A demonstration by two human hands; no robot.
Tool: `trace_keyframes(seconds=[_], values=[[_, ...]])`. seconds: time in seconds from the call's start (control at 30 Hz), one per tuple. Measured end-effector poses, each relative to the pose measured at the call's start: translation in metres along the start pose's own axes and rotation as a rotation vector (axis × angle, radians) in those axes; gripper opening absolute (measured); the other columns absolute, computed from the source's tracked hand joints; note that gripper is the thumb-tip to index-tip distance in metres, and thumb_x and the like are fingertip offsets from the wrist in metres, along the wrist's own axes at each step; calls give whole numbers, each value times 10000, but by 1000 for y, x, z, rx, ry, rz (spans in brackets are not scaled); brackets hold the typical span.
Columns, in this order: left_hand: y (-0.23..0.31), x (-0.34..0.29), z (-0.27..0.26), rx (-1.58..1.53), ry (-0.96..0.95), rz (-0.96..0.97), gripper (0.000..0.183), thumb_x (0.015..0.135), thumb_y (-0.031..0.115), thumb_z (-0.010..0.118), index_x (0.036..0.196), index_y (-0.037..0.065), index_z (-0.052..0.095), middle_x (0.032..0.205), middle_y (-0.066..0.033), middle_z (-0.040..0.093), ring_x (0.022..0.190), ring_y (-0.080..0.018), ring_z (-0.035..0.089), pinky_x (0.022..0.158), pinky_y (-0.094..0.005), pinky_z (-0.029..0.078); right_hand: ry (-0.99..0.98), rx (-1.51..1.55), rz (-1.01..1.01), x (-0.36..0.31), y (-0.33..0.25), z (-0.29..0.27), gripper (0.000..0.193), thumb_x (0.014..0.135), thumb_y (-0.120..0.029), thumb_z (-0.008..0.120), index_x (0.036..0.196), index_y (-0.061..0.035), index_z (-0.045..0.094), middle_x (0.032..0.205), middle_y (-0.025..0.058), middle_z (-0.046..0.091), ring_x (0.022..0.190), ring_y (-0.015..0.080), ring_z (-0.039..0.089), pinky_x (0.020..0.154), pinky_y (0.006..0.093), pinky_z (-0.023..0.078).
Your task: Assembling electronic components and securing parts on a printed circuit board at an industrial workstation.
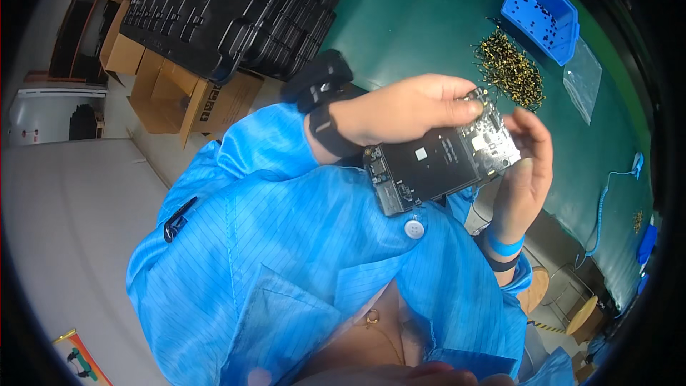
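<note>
An opened smartphone point(429, 166), with its black battery, small board parts and shiny metal shields bare, is held up close in front of my chest, tilted. My left hand point(411, 109) grips its far edge, the thumb lying over the circuit board point(493, 139) at its upper right end. Around that same end, my right hand point(527, 168) curls its fingers and thumb against the edge. Some of the right fingertips are hidden behind the phone. A black band is on my left wrist; my right wrist wears a blue one and a black one.
On the green bench mat point(407, 14) lies a pile of small black-and-gold parts point(509, 68). Behind it stands a blue bin point(541, 11) with small dark pieces, beside a clear plastic bag point(582, 82). Stacked black trays point(214, 11) and a cardboard box point(161, 96) are at left; a coiled blue cord point(602, 204) hangs right.
</note>
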State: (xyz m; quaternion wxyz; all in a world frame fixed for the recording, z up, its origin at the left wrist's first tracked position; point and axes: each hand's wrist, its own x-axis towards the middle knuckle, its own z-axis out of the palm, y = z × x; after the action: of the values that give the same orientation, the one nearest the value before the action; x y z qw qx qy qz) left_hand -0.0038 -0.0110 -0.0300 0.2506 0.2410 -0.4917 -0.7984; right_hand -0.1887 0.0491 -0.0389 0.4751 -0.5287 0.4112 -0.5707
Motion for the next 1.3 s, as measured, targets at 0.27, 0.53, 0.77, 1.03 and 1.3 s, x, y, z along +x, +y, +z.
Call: trace_keyframes(seconds=[0.27, 0.53, 0.77, 1.03, 1.3], values=[[-44, 15, 15, -984, -340, -268, 306, 920, 291, 358, 909, 11, 480, 683, -96, 502, 431, -87, 418, 394, -195, 312, -88, 210, 48, 2, 18, 17, 293, 800, -16, 537, 1084, 29, 482, 1047, 94, 510, 911, 160, 548, 745, 268, 459], [-37, 8, 16, -923, -104, -347, 282, 884, 215, 452, 1022, -28, 487, 877, -132, 549, 710, -134, 564, 596, -239, 461, -130, 248, 201, 7, 7, 12, 227, 763, 71, 550, 988, 52, 527, 875, 96, 558, 578, 132, 566, 486, 201, 453], [-16, -8, -23, -330, -81, -69, 481, 882, 232, 443, 1210, -111, 363, 1184, -175, 472, 1055, -238, 498, 893, -343, 396, 8, -13, 31, 13, -6, 12, 126, 698, 78, 621, 819, 48, 596, 801, 87, 581, 641, 117, 557, 543, 201, 448], [11, -7, 5, 219, -3, 30, 448, 752, 108, 624, 1145, -20, 450, 1064, -88, 539, 968, -129, 516, 822, -266, 428, 45, 94, 38, 9, -11, 21, 373, 665, 73, 656, 1007, 7, 522, 868, 54, 580, 804, 119, 555, 737, 228, 442], [7, -11, 8, 229, 55, 103, 376, 759, 100, 614, 1100, -10, 499, 1026, -89, 566, 951, -136, 530, 813, -270, 436, -26, -101, -13, 4, -11, 11, 320, 659, 44, 658, 950, 16, 526, 917, 56, 485, 828, 130, 461, 800, 255, 379]])
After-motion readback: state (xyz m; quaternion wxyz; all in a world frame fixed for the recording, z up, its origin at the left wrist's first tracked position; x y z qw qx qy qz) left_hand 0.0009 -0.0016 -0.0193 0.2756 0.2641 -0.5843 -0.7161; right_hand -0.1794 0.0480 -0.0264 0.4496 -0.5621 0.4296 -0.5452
